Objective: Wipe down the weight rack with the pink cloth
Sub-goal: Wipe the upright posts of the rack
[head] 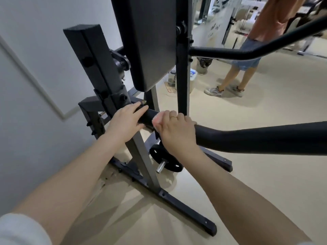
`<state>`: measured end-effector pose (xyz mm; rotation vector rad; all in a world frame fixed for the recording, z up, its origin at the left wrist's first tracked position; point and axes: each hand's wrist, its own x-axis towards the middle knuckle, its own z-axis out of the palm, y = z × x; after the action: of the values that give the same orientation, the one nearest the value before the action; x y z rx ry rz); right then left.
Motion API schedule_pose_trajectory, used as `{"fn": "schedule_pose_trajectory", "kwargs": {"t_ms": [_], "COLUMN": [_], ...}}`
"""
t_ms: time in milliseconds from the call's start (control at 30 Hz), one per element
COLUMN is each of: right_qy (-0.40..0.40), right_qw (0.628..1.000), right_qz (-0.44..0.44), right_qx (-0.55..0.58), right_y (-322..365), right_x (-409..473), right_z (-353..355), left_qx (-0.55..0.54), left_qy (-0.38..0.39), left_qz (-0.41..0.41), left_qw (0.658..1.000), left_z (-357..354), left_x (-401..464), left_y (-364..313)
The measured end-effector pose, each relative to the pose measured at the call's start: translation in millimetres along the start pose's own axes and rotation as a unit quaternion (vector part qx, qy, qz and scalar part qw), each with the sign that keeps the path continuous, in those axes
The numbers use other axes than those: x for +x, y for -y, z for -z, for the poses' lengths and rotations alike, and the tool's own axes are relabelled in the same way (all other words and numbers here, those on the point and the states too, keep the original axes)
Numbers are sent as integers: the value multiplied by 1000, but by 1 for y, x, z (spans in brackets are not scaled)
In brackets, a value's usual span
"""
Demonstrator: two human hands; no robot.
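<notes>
Hands on padded bar (256,137) of weight rack (99,64);
my right hand (175,131) fingers curl round pink cloth (156,121); left hand (125,121) just beside them, fingers flat, pressed together.

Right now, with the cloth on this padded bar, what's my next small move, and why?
Probably slide your right hand, gripping the pink cloth, rightward along the padded bar: the left hand blocks the frame side, and the bar's long stretch lies to the right.

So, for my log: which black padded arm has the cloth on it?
The nearer, lower arm: the right hand wraps the pink cloth round it, the left hand rests on it. The farther, higher arm is untouched.
</notes>
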<state>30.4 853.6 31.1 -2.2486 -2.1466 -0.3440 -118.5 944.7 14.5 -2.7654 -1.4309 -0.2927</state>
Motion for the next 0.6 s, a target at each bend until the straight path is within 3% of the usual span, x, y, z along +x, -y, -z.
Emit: {"fn": "schedule_pose_trajectory", "kwargs": {"t_ms": [100,167,300,400,600], "right_qy": [14,-7,37,18,53], "right_qw": [999,1000,998,997,996], "right_qz": [22,-1,-42,-67,39], "right_qx": [37,1,6,-25,63], "right_y": [35,42,23,18,54], "right_x": [40,48,30,26,89], "right_z": [-7,-7,-11,-13,-20], "left_qx": [-52,-96,-94,-117,-98], "left_qy": [-14,-31,-85,-99,-79], "left_qz": [-13,-22,-79,-110,-142], "left_qw": [998,995,989,982,982], "left_z": [-6,-8,-10,-9,1], "left_x": [2,3,5,9,17], "left_y": [15,24,33,42,54]}}
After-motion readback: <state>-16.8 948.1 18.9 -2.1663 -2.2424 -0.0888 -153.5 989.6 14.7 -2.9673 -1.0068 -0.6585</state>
